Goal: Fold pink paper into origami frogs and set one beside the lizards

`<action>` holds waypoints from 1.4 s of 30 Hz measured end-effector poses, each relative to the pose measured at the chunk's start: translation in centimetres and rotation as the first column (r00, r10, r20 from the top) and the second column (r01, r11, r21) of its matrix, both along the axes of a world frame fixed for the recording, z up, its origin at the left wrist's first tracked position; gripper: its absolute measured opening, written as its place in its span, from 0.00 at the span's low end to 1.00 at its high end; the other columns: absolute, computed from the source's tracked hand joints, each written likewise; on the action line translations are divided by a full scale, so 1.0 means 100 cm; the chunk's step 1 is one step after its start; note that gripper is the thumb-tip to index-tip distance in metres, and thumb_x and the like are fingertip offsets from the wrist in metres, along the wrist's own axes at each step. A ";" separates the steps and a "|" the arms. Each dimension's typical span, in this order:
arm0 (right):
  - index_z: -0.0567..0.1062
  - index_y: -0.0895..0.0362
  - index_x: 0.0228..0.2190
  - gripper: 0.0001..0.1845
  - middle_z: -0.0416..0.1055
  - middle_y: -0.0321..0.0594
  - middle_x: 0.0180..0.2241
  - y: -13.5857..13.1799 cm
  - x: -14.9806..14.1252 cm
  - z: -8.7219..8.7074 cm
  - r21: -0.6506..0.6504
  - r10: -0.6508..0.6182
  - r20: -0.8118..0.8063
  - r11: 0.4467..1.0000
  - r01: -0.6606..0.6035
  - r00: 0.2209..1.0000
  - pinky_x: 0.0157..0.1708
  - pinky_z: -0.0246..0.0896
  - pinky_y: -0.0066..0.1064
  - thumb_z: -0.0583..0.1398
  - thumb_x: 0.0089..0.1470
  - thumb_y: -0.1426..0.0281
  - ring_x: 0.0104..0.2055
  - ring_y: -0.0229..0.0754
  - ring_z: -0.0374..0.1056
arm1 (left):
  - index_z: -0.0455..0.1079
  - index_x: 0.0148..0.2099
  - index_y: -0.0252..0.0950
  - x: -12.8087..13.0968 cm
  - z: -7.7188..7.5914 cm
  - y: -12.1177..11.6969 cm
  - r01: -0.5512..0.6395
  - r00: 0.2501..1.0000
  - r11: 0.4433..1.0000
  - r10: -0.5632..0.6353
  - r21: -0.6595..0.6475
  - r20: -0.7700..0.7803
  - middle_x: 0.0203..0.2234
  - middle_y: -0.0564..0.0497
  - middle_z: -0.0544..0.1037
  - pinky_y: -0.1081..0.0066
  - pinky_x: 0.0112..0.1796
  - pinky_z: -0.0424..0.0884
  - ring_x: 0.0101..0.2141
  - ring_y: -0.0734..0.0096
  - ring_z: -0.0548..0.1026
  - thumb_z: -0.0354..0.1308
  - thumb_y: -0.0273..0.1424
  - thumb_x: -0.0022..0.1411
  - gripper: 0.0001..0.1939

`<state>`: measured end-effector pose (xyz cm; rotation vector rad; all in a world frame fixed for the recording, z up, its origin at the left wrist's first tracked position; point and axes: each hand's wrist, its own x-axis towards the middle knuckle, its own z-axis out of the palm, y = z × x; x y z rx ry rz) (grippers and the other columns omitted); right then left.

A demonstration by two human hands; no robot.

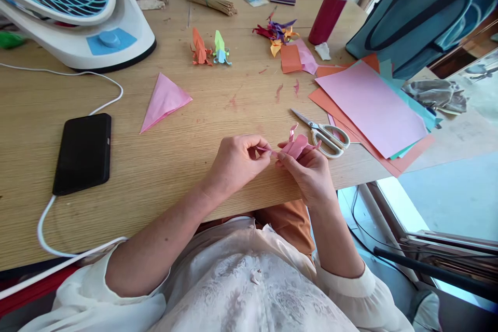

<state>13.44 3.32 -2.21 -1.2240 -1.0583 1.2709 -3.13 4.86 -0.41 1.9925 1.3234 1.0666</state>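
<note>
Between my hands, near the table's front edge, is a pink folded-paper figure (299,146) with thin, curled strips sticking out. My right hand (311,168) grips its body between thumb and fingers. My left hand (243,158) pinches the tip of one narrow strip on its left side. Just right of the figure lie scissors (330,140) with white handles, their blades partly spread. A folded pink paper triangle (165,101) rests on the table to the left. Farther back stand an orange folded-paper figure (200,49) and a green and blue one (221,51).
Coloured paper sheets (373,106) are stacked at right beside a teal bag (416,21). A red bottle (330,10) stands behind them. On the left are a black phone (82,153) with a white cable and a white fan (128,26). A bundle of sticks (210,1) lies at the back.
</note>
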 end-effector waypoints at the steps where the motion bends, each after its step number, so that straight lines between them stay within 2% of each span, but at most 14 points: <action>1: 0.80 0.55 0.34 0.15 0.77 0.35 0.27 0.000 0.000 0.000 -0.001 0.000 -0.014 1.000 0.000 1.000 0.33 0.67 0.31 0.71 0.44 0.62 0.28 0.37 0.70 | 0.75 0.31 0.35 0.000 -0.001 0.000 0.002 1.000 0.999 0.000 0.049 -0.026 0.25 0.55 0.78 0.77 0.27 0.64 0.24 0.78 0.70 0.60 0.23 0.57 0.04; 6: 0.81 0.55 0.30 0.11 0.77 0.35 0.27 0.002 -0.004 0.001 -0.012 -0.002 -0.082 1.000 0.001 0.997 0.33 0.68 0.29 0.72 0.43 0.64 0.28 0.37 0.70 | 0.70 0.32 0.35 0.000 -0.004 0.000 0.022 0.980 0.960 0.035 0.279 -0.197 0.29 0.52 0.76 0.75 0.30 0.65 0.29 0.74 0.72 0.57 0.22 0.59 0.05; 9: 0.80 0.55 0.26 0.11 0.76 0.35 0.26 0.004 -0.005 0.001 -0.020 0.004 -0.116 1.000 -0.006 0.993 0.34 0.70 0.31 0.73 0.41 0.64 0.29 0.38 0.71 | 0.70 0.33 0.36 -0.001 -0.006 -0.001 0.043 0.938 0.919 0.097 0.391 -0.332 0.30 0.51 0.75 0.73 0.34 0.66 0.32 0.71 0.72 0.55 0.21 0.61 0.06; 13: 0.81 0.56 0.26 0.12 0.77 0.36 0.27 0.005 -0.004 0.000 0.003 -0.007 -0.101 1.000 0.007 0.995 0.37 0.72 0.33 0.73 0.42 0.62 0.30 0.39 0.72 | 0.70 0.35 0.37 -0.002 -0.008 -0.002 0.095 0.884 0.868 0.152 0.488 -0.443 0.32 0.51 0.76 0.71 0.35 0.66 0.35 0.68 0.73 0.54 0.22 0.64 0.07; 16: 0.81 0.56 0.27 0.13 0.79 0.38 0.29 0.005 -0.001 0.002 -0.048 -0.004 -0.122 0.999 -0.002 0.993 0.37 0.73 0.33 0.73 0.42 0.61 0.30 0.39 0.73 | 0.71 0.35 0.36 -0.002 -0.008 -0.001 0.096 0.908 0.882 0.112 0.461 -0.403 0.33 0.50 0.77 0.71 0.36 0.66 0.36 0.68 0.73 0.54 0.22 0.64 0.07; 20: 0.80 0.57 0.28 0.16 0.80 0.40 0.32 0.007 0.005 0.007 -0.112 0.033 -0.189 0.992 -0.055 0.981 0.36 0.73 0.32 0.73 0.41 0.58 0.30 0.38 0.73 | 0.73 0.34 0.35 -0.001 -0.007 0.003 0.035 0.984 0.946 0.024 0.324 -0.174 0.30 0.52 0.76 0.75 0.31 0.66 0.29 0.74 0.72 0.57 0.21 0.61 0.05; 24: 0.80 0.56 0.28 0.17 0.79 0.40 0.30 0.011 0.012 0.010 -0.163 0.100 -0.249 0.976 -0.143 0.963 0.33 0.73 0.30 0.73 0.41 0.57 0.28 0.38 0.73 | 0.74 0.32 0.34 -0.001 -0.005 0.006 0.000 0.999 0.979 0.011 0.205 -0.052 0.26 0.54 0.76 0.76 0.27 0.64 0.24 0.78 0.68 0.59 0.21 0.57 0.05; 28: 0.80 0.55 0.27 0.19 0.79 0.38 0.27 0.015 0.017 0.011 -0.216 0.118 -0.266 0.960 -0.178 0.957 0.31 0.74 0.30 0.74 0.37 0.55 0.27 0.39 0.74 | 0.75 0.31 0.34 0.000 -0.004 0.006 0.011 1.000 0.994 -0.009 0.113 -0.022 0.23 0.55 0.75 0.76 0.26 0.63 0.22 0.79 0.67 0.60 0.22 0.56 0.04; 34: 0.81 0.56 0.27 0.17 0.79 0.40 0.30 0.016 0.016 0.013 -0.226 0.160 -0.280 0.948 -0.226 0.947 0.32 0.73 0.28 0.74 0.39 0.57 0.29 0.37 0.74 | 0.75 0.32 0.34 -0.001 -0.004 0.005 0.004 1.000 0.993 -0.001 0.116 -0.025 0.25 0.54 0.77 0.77 0.26 0.63 0.23 0.78 0.68 0.59 0.22 0.56 0.05; 39: 0.80 0.57 0.24 0.19 0.76 0.36 0.25 0.016 0.007 0.011 -0.231 0.079 -0.186 0.965 -0.122 0.979 0.32 0.71 0.29 0.77 0.30 0.61 0.26 0.36 0.70 | 0.75 0.32 0.34 -0.001 -0.006 0.005 0.008 1.000 0.993 -0.005 0.120 -0.024 0.24 0.54 0.76 0.76 0.26 0.62 0.22 0.79 0.67 0.58 0.22 0.56 0.05; 42: 0.80 0.57 0.23 0.18 0.75 0.36 0.23 0.015 0.002 0.008 -0.177 0.070 -0.137 0.980 -0.094 0.988 0.31 0.69 0.29 0.76 0.32 0.60 0.26 0.36 0.68 | 0.73 0.31 0.35 -0.001 -0.007 0.005 0.012 0.999 0.990 -0.004 0.144 -0.052 0.24 0.55 0.76 0.76 0.26 0.62 0.22 0.79 0.67 0.59 0.21 0.56 0.05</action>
